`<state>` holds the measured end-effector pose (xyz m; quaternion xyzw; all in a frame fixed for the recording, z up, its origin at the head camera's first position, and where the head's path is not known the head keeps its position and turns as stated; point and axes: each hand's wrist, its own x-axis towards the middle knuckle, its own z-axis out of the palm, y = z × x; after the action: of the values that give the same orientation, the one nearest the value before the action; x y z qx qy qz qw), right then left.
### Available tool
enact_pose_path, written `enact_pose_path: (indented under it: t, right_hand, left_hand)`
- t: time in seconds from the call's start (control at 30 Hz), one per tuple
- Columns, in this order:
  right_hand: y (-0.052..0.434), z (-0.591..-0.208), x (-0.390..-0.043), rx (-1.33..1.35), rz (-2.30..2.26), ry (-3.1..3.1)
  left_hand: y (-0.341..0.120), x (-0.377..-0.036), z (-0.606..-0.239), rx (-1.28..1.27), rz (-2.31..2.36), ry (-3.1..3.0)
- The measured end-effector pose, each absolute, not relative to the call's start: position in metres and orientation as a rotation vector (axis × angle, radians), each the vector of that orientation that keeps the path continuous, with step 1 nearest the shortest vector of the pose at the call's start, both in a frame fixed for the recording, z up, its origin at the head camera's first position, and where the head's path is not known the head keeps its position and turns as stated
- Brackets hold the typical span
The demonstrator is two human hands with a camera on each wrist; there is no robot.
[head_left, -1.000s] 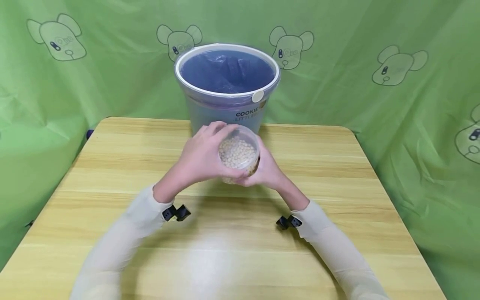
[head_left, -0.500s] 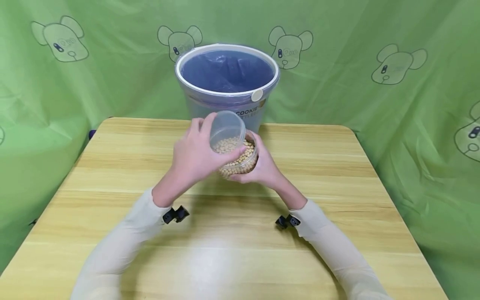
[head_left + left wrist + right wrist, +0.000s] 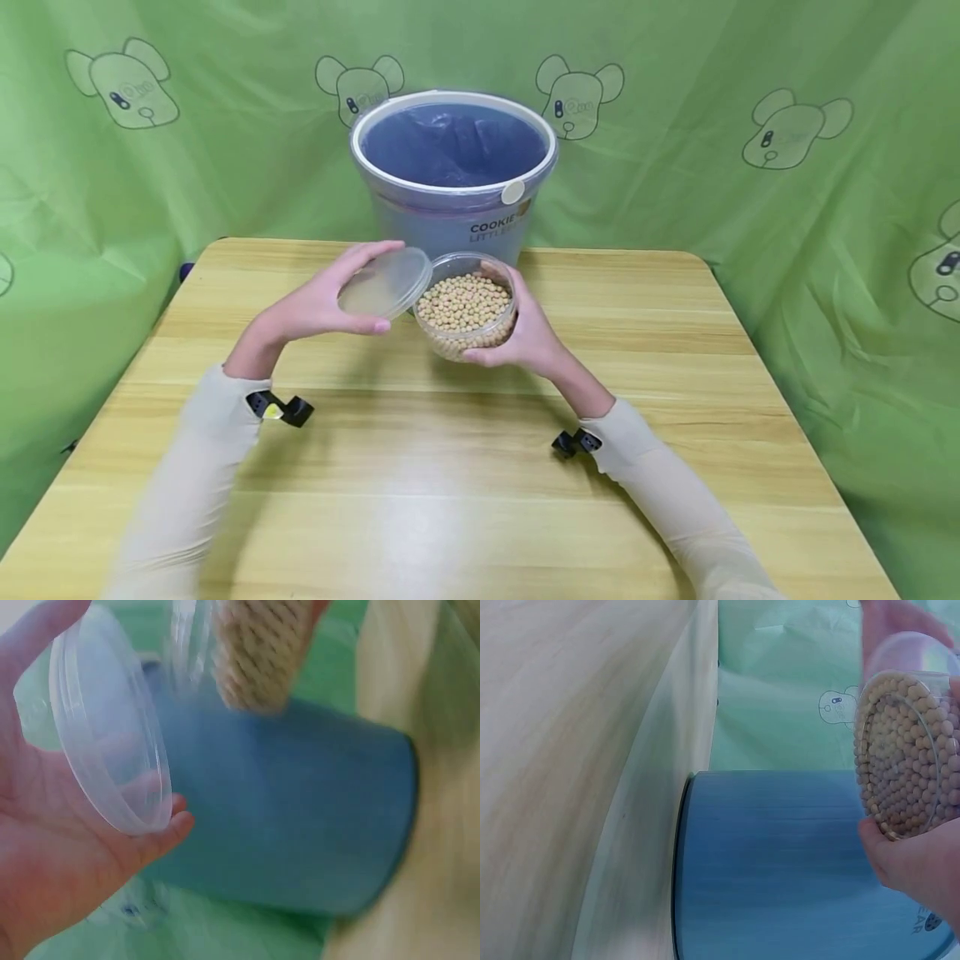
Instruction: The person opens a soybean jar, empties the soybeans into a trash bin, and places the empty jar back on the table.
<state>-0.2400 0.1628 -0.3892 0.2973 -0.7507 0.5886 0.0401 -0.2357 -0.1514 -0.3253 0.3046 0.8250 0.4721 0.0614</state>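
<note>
My left hand (image 3: 315,304) pinches a round translucent lid (image 3: 386,283) by its rim, thumb on the near side and fingers on the far side. The lid is tilted, its edge close beside a clear round tub (image 3: 465,337). Pale round beans (image 3: 465,302) fill much of the tub, whose top is uncovered. My right hand (image 3: 528,333) grips the tub from the right, thumb at the front. In the right wrist view the tub's bottom (image 3: 900,757) shows, held up off the table with beans visible through it.
A blue bin (image 3: 453,221) with a white rim and a plastic liner stands at the back of the wooden table (image 3: 450,483), just behind the tub. A green cloth (image 3: 660,167) with printed animal heads hangs behind and at both sides.
The lid was over the tub, then tipped up; my left hand has now carried it off to the left. The beans are exposed. My right hand and the tub stay nearly in place.
</note>
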Motion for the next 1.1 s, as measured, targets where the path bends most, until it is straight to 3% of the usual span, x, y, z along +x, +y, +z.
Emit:
enact_pose_path:
  t: [0.4, 0.7, 1.1]
  right_hand:
    - [0.165, -0.388, -0.244, 0.916, 1.823, -2.288]
    - [0.167, -0.389, -0.245, 0.914, 1.825, -2.308]
    - [0.175, -0.397, -0.248, 0.881, 1.856, -2.308]
  left_hand:
    - [-0.164, -0.241, -0.382, 0.795, 1.051, 2.742]
    - [-0.151, -0.240, -0.429, 0.927, 0.682, 2.792]
    - [-0.144, -0.240, -0.439, 1.008, 0.498, 2.703]
